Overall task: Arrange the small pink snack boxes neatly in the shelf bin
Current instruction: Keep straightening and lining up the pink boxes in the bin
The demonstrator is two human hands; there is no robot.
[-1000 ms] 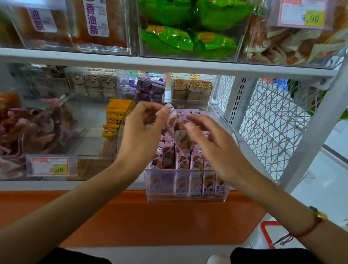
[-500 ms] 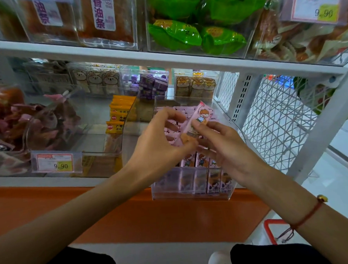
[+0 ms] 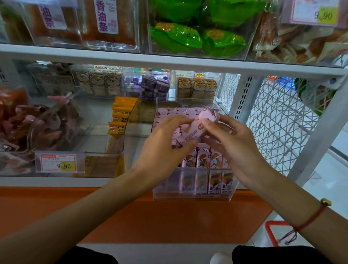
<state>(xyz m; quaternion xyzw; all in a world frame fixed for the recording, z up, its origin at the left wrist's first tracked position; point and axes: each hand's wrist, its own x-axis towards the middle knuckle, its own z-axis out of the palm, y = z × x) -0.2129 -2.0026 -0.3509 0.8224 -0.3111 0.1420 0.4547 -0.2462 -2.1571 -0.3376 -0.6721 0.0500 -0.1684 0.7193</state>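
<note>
A clear plastic shelf bin [image 3: 193,195] sits at the front of the lower shelf, right of centre. Several small pink snack boxes [image 3: 203,160] with cartoon children stand upright in a row at its front; more lie flat at its back [image 3: 174,112]. Over the bin I hold one pink snack box [image 3: 194,131] tilted, its printed back facing me. My left hand [image 3: 162,150] grips its lower end and my right hand [image 3: 233,147] pinches its upper part. My hands hide the middle of the bin.
Left of the bin stand orange snack packs [image 3: 120,122] and a bin with a 9.90 price tag [image 3: 59,163]. Purple boxes [image 3: 154,87] and bear-faced packs [image 3: 197,87] sit behind. The upper shelf edge [image 3: 166,63] runs above. A white wire mesh panel [image 3: 275,124] closes the right side.
The held box has turned over between both hands, from cartoon side up to printed back up. The view has drifted slightly.
</note>
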